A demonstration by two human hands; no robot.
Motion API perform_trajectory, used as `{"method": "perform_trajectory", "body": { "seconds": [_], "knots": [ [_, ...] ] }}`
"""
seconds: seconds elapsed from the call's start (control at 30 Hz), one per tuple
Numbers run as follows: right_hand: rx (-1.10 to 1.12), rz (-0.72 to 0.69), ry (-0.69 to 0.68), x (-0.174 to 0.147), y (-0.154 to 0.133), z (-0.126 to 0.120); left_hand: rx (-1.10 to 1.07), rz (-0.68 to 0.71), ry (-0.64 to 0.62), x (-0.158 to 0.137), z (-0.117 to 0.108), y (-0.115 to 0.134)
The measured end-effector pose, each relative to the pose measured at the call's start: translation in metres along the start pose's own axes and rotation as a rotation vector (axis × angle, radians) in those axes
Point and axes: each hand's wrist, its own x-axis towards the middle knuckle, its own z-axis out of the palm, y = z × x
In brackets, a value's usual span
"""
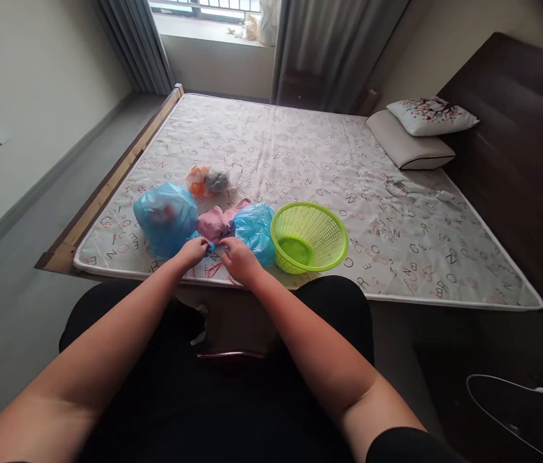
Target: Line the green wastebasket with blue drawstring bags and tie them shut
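Note:
My left hand [194, 252] is closed on the gathered end of a blue plastic bag, and a bit of blue sticks out past the fingertips. Right beside it, my right hand [238, 258] pinches with thumb and finger; what lies between them is too small to make out. A bulging, translucent blue plastic bag [162, 222] with something reddish inside rests left of my hands. Behind the fingers lies a bunched pink cloth [213, 223]. A second blue plastic bag [254, 233] lies crumpled against a green plastic basket [310, 238]. A red loop [214, 270] shows below my hands.
All this lies at the near edge of a letter-patterned mattress [310, 154]. Farther back is a clear bag with orange and grey contents [208, 181]. Two pillows [410, 141] lie by the dark headboard [516, 128]. A wooden bed rail [117, 170] runs along the left.

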Motion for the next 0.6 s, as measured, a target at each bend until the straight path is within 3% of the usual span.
{"method": "perform_trajectory", "body": {
  "seconds": [0.07, 0.2, 0.27, 0.33, 0.4, 0.5, 0.53, 0.6],
  "knots": [
    [0.034, 0.029, -0.091, -0.002, 0.003, 0.006, -0.264, -0.061, 0.101, -0.009, -0.003, 0.013],
    [0.236, 0.122, -0.160, -0.007, 0.010, 0.022, -1.070, -0.078, 0.187, -0.039, -0.013, 0.039],
    [0.357, 0.143, -0.133, -0.007, 0.011, 0.027, -1.201, 0.009, 0.164, -0.052, -0.018, 0.047],
    [0.438, 0.157, -0.088, -0.005, 0.011, 0.028, -1.196, 0.123, 0.202, -0.058, -0.022, 0.051],
    [0.588, 0.182, -0.047, -0.002, 0.012, 0.026, -1.070, 0.217, 0.355, -0.057, -0.026, 0.048],
    [0.924, 0.239, 0.022, 0.000, 0.013, 0.017, -0.717, 0.191, 0.608, -0.051, -0.028, 0.037],
    [1.009, 0.260, 0.053, 0.000, 0.013, 0.013, -0.601, 0.173, 0.595, -0.049, -0.027, 0.033],
    [1.132, 0.289, 0.127, 0.000, 0.013, 0.004, -0.415, 0.211, 0.401, -0.046, -0.023, 0.028]
  ]
}}
